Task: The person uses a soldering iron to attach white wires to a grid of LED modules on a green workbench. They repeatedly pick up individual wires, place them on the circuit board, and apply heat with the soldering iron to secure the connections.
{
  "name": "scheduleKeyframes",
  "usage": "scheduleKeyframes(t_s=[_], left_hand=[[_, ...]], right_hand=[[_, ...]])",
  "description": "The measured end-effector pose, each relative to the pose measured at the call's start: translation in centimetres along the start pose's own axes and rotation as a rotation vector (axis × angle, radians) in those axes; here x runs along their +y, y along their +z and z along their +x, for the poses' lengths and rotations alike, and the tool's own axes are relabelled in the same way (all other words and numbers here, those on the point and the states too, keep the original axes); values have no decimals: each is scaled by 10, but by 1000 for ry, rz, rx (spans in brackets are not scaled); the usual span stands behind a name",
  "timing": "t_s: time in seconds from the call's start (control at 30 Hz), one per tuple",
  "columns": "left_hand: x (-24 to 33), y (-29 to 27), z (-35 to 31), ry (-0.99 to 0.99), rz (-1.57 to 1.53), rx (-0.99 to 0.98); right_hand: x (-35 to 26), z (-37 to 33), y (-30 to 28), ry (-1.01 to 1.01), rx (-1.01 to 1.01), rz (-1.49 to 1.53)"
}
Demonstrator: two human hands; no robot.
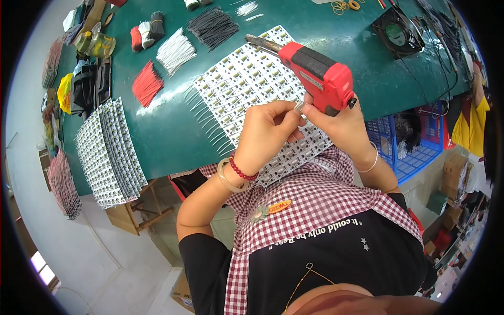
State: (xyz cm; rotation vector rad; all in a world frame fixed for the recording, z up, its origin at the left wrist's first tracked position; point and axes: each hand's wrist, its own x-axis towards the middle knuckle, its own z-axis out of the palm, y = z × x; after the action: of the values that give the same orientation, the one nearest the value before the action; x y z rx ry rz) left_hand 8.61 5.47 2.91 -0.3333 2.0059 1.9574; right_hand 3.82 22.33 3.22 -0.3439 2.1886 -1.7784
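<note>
My right hand (341,123) is wrapped round the grip of a red and black soldering gun (315,65), whose long metal tip points to the far left. Thumb and fingers of my left hand (266,126) pinch some thin white wires (300,106), close against my right fingertips. Beneath both hands lies a large white sheet of circuit boards (223,86), covered in rows of small parts. White wires (212,127) stick out along its left edge. The sheet's near end reaches over the table edge to my checked apron (310,197).
Bundles of red wires (147,84), white wires (176,51) and black wires (212,27) lie on the green table (157,131). Stacked circuit board sheets (110,152) stand at the left edge. A black fan (397,32) sits far right, above a blue crate (415,157).
</note>
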Motion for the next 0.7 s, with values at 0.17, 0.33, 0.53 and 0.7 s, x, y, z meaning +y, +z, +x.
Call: scheduleKeyframes(t_s=[0.17, 0.33, 0.53, 0.7], left_hand=[[-7, 2, -2, 57, -8, 86], [-23, 3, -1, 323, 223, 275], [-21, -1, -3, 517, 508, 341], [-21, -6, -9, 561, 541, 341]], right_hand=[[4, 0, 4, -17, 27, 21], [2, 3, 6, -1, -20, 16], [0, 1, 12, 17, 4, 39], [4, 0, 16, -50, 33, -12]])
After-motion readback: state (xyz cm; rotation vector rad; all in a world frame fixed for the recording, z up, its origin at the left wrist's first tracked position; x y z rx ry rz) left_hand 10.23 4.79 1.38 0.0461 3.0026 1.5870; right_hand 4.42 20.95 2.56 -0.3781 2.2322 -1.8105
